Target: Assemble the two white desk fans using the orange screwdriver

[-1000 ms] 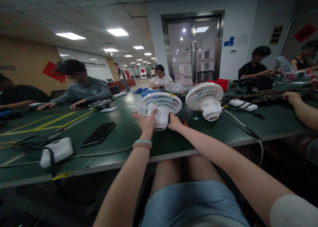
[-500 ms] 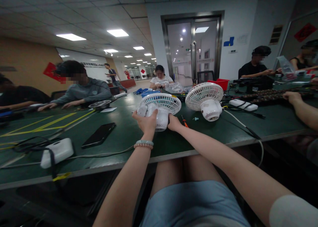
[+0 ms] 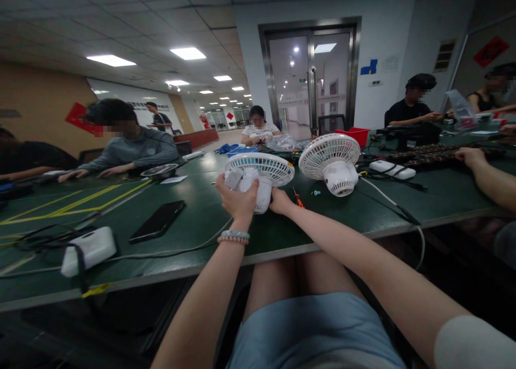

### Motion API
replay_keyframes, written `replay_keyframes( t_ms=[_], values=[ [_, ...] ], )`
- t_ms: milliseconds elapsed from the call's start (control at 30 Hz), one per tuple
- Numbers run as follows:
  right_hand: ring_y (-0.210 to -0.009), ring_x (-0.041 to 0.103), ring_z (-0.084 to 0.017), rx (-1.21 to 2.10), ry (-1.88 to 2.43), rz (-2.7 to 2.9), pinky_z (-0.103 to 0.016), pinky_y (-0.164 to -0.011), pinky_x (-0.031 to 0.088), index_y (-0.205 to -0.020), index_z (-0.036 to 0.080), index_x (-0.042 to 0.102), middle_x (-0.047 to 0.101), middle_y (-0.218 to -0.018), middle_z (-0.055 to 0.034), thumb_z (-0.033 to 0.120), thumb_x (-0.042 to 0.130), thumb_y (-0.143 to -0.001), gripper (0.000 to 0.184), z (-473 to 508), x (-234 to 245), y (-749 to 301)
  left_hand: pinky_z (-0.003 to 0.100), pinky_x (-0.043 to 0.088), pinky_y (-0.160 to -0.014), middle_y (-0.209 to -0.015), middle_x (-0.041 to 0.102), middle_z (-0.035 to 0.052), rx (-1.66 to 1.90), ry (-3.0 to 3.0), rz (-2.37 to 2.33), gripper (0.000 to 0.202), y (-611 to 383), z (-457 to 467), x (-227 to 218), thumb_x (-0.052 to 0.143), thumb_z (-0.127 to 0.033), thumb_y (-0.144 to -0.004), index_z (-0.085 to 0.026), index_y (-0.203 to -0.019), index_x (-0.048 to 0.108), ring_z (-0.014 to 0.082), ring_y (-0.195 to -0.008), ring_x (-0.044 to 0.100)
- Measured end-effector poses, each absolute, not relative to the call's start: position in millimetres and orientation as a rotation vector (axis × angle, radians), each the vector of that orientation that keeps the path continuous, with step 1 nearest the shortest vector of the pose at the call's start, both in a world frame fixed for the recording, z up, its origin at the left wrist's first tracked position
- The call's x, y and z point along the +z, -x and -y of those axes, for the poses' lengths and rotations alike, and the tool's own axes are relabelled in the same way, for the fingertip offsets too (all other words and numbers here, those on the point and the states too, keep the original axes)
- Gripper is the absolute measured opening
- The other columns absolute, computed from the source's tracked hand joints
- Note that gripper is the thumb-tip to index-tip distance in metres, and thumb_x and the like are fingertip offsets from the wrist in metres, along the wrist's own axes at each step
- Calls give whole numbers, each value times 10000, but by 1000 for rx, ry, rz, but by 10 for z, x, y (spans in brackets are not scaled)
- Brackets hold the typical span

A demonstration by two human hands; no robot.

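A small white fan (image 3: 264, 191) with a round slotted grille is in front of me, its grille turned away and its motor housing toward me. My left hand (image 3: 238, 198) is closed around the left side of the housing, thumb on the back. On the housing's right side is my right hand (image 3: 281, 201), with its fingertips hidden behind the fan. A second white fan (image 3: 341, 178) lies to the right, grille tilted up and away. Between the two fans lie an orange-handled screwdriver (image 3: 298, 198) and a small pale blue piece (image 3: 316, 192).
A black phone (image 3: 158, 221) and a white power adapter (image 3: 89, 249) with cables lie left on the green table (image 3: 193, 197). A white power strip (image 3: 392, 170) is at the right. Several people sit around; another person's hand (image 3: 471, 158) reaches in from the right.
The fan in my hands has turned slightly, its housing shifting a little to the right. In the background, a walking person has moved left. The whole view has shifted slightly.
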State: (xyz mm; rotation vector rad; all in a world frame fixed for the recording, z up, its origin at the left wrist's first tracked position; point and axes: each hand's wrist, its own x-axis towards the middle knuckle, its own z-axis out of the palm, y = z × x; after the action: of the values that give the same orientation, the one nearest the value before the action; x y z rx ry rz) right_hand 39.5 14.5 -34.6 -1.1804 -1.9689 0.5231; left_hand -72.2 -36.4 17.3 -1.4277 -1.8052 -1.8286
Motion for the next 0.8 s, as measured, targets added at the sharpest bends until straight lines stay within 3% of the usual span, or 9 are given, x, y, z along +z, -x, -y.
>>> replay_keyframes(
  t_ms=[200, 800],
  values=[
    [-1096, 562, -305, 535, 1211, 1999, -361, -893, 473, -1177, 101, 503, 618, -1143, -162, 131, 637, -637, 557, -163, -336, -402, 492, 410, -944, -1234, 500, 93, -1785, 1395, 1902, 808, 710, 372, 195, 699, -481, -605, -255, -1256, 276, 303, -1100, 533],
    [-1117, 547, -294, 568, 1182, 1959, -374, -918, 464, -1190, 117, 500, 602, -1173, -153, 94, 620, -635, 568, -166, -335, -418, 487, 415, -937, -1212, 512, 94, -1792, 1391, 1921, 789, 722, 352, 205, 693, -476, -615, -245, -1246, 280, 295, -1092, 539]
  ],
)
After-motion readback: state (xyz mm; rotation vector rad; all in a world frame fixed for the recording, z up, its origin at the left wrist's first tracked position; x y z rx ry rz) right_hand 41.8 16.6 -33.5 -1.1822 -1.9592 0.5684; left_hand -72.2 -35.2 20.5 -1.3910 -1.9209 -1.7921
